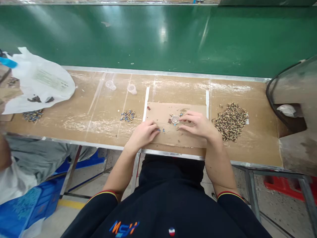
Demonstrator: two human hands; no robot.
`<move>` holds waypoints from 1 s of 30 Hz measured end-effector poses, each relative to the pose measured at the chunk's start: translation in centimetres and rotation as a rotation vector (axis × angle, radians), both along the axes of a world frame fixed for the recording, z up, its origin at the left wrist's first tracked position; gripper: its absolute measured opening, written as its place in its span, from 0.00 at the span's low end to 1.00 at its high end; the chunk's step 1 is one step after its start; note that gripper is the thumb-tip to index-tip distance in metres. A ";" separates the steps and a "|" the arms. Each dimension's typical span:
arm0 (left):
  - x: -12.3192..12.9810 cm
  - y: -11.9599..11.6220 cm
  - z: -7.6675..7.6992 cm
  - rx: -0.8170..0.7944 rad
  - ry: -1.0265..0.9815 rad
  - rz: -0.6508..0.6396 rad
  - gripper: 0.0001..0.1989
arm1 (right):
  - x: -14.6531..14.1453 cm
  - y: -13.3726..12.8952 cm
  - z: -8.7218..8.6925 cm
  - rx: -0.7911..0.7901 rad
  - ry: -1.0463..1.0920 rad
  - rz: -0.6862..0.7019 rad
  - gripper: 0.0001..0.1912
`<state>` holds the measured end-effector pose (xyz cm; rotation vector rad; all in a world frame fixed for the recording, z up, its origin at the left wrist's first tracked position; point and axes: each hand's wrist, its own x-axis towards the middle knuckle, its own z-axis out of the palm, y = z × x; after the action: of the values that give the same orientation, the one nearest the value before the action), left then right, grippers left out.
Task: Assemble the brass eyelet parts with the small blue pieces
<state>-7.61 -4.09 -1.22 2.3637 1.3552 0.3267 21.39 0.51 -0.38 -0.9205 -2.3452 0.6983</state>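
My left hand (pixel 145 134) rests at the left side of a cardboard sheet (pixel 165 140), its fingertips pinched on a small blue part (pixel 158 130). Another small blue part (pixel 163 131) lies just right of those fingertips. Over the sheet's right half, my right hand (pixel 198 123) is open, thumb and fingers apart. A small clear round cup (pixel 175 119) sits beside its fingertips; whether they touch it I cannot tell. Around the cup lie little brown pieces (pixel 169 121) and blue bits.
Right of the sheet is a big pile of small brass-and-dark parts (pixel 231 122). To the left lie a small blue-and-brass pile (pixel 128 115) and two clear cups (pixel 132 89). A white plastic bag (pixel 47 76) is farther left, near another person's arm (pixel 4 153). A green surface (pixel 158 39) runs behind.
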 end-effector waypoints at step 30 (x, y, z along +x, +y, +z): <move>0.3 1.9 0.3 0.241 -0.243 0.076 0.10 | -3.4 0.0 -1.9 0.361 0.040 -0.218 0.09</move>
<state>-7.30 -2.21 -0.93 2.3675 1.3547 0.8128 18.00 0.55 -2.30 -0.9639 -2.1933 0.1946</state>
